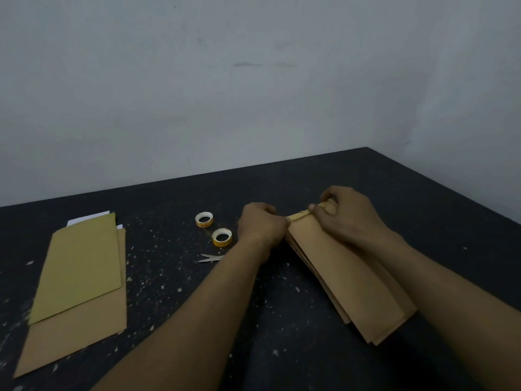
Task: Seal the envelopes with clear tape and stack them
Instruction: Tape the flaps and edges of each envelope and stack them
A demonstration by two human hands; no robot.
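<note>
1. A person's left hand (262,225) and right hand (348,215) meet at the far end of a stack of brown envelopes (346,277), right of centre in the frame, on a dark, speckled worktop (282,348).
2. The stack lies flat and runs from the lower right towards the middle of the frame. Its paper is plain kraft brown and unmarked, and its layered edges fan slightly along the left side and at the near corner.
3. A narrow folded flap (298,216), a paler yellowish strip, shows between the two hands at the stack's far edge.
4. The left hand is curled and grips the stack's far left corner. The right hand's fingers curl over the far edge, with the thumb pressed on the flap.
5. Two tape rolls, one farther (204,219) and one nearer (222,237), lie flat just left of the left hand, close together but apart.
6. Scissors (210,258) show their blades beside the left forearm; the handles are hidden.
7. At the left of the frame a yellow-green envelope (81,263) lies on a brown envelope (84,328), with white paper (87,218) showing at the far end.
</note>
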